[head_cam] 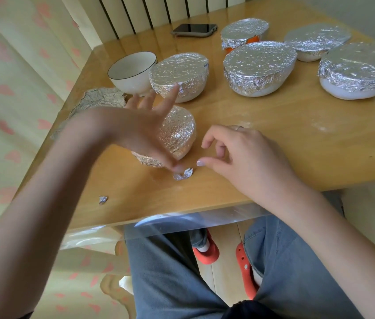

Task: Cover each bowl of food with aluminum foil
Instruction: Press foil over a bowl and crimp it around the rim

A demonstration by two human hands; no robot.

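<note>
1. The left hand (pixel 145 125) reaches in from the lower left, fingers spread; its thumb presses a small foil scrap (pixel 183 175) onto the table (pixel 274 139) near the frame's centre. It looks like tidying a torn-off bit, though whether the scrap is pinched or only pressed I cannot tell.
2. The right hand (pixel 234 155) hovers just beside the scrap, fingers loosely curled and holding nothing, forefinger pointing toward it.
3. Right behind the left hand sits a small foil-wrapped bowl (pixel 179 134), tilted or perhaps on its side.
4. Five more covered bowls (pixel 260 65) run across the upper right, foil crimped down over their rims, seemingly set back to keep the near edge free for work.
5. One white bowl (pixel 133 70), upper left of centre, is uncovered; a crumpled foil sheet (pixel 101 100) lies just left of it, likely meant for it.
6. The wooden table carries a clear plastic overlay hanging off its near edge, a second scrap (pixel 103 200) at lower left and a phone (pixel 194 29) near the radiator (pixel 158 12).
</note>
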